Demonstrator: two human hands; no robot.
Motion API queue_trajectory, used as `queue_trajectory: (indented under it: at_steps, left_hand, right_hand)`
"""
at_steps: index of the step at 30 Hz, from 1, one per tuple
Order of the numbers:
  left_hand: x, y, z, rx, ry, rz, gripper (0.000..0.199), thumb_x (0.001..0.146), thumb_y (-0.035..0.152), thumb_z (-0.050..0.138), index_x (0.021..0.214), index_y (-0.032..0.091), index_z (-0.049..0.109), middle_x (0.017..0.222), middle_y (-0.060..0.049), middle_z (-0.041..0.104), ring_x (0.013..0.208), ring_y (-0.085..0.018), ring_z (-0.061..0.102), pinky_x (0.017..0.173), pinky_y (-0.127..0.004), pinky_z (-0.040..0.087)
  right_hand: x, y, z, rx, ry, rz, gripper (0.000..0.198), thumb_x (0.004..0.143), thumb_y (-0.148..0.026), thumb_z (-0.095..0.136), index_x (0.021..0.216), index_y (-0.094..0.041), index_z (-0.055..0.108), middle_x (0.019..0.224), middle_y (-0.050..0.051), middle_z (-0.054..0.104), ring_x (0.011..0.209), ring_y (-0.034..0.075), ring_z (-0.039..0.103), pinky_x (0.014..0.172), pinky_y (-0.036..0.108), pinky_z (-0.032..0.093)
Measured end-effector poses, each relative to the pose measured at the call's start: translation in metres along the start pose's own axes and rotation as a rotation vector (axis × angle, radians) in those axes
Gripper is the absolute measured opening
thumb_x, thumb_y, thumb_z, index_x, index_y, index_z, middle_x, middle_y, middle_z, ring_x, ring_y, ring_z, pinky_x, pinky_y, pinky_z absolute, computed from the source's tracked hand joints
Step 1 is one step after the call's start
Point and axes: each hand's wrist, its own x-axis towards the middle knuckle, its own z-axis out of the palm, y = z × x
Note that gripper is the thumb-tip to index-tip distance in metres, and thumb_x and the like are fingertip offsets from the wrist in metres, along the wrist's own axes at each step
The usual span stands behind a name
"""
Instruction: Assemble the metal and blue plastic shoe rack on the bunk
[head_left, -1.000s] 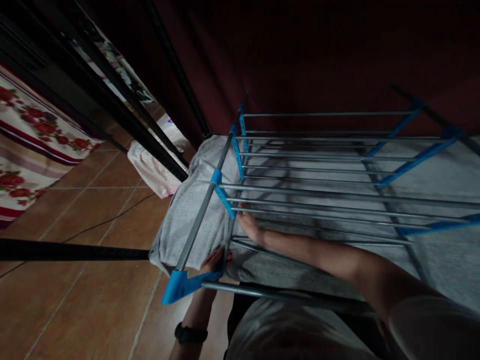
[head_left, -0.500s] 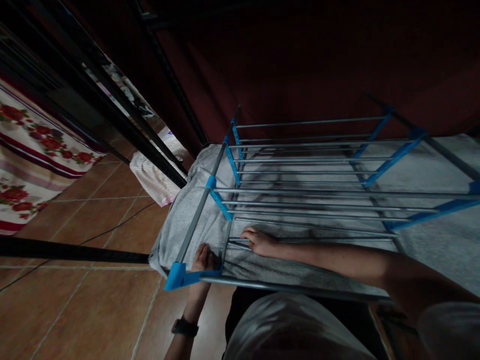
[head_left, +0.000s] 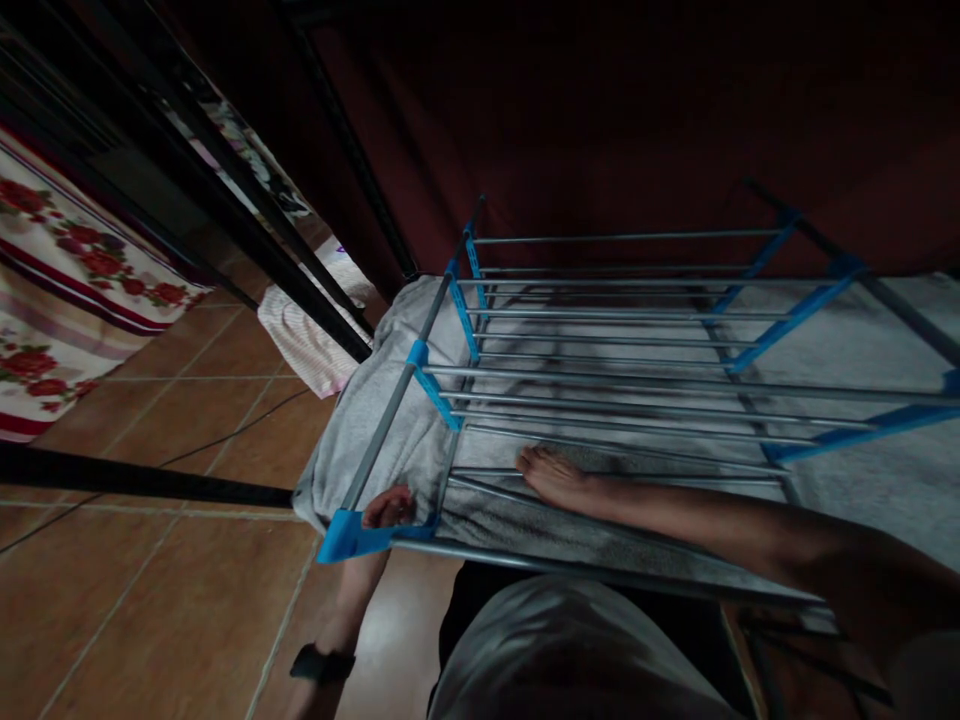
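A folding drying rack point(head_left: 592, 380) with grey metal rods and blue plastic joints lies on a grey blanket point(head_left: 352, 430). My right hand point(head_left: 551, 475) reaches in from the right, its fingers curled over a loose-looking grey rod point(head_left: 480, 488) in the rack's near section. That rod slants away from its neighbours, and its right part runs beneath my forearm. Beside the near left blue corner joint point(head_left: 349, 537) is my left hand point(head_left: 388, 507), its wrist passing under the joint. Its fingers are curled; whether they hold anything small is hidden by shadow and blur.
Black metal posts point(head_left: 225, 220) stand at the left. A dark red panel point(head_left: 600, 130) rises behind the rack. A flowered cloth point(head_left: 82, 270) hangs at far left, and a striped cloth point(head_left: 307, 340) hangs near the posts. A thin cable point(head_left: 225, 438) crosses the tiled floor point(head_left: 150, 600).
My right hand has moved right along the rods, and the rod under it now slants more toward me. My left hand has shifted left toward the blue corner joint.
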Motion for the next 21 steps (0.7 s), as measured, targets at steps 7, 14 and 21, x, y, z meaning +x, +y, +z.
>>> queue_trajectory:
  at_steps: [7,14,21]
  left_hand:
    - [0.022,0.013,0.002,-0.179,-0.047,-0.123,0.058,0.058,0.055,0.086,0.094,0.012,0.072,0.089,-0.012,0.075,0.077,-0.023,0.069,0.077,-0.035,0.057]
    - [0.061,0.026,0.025,-0.101,-0.140,-0.025,0.061,0.060,0.061,0.081,0.096,0.013,0.073,0.088,-0.010,0.075,0.079,-0.022,0.068,0.079,-0.036,0.056]
    - [0.093,0.031,0.060,0.014,-0.273,0.110,0.047,0.071,0.050,0.071,0.102,0.015,0.069,0.097,-0.010,0.073,0.089,-0.025,0.067,0.079,-0.036,0.054]
  right_hand:
    - [-0.001,0.005,-0.014,0.140,0.008,0.080,0.033,0.095,-0.016,0.044,0.124,-0.013,0.058,0.126,0.019,0.061,0.110,0.028,0.063,0.090,0.040,0.050]
    - [-0.004,0.001,-0.012,0.176,0.031,0.035,0.028,0.096,-0.021,0.046,0.118,-0.015,0.062,0.119,0.018,0.065,0.099,0.028,0.067,0.086,0.041,0.051]
    - [-0.006,-0.003,-0.004,0.109,0.100,0.045,0.031,0.099,-0.033,0.044,0.116,-0.015,0.063,0.124,0.016,0.062,0.111,0.029,0.061,0.095,0.043,0.049]
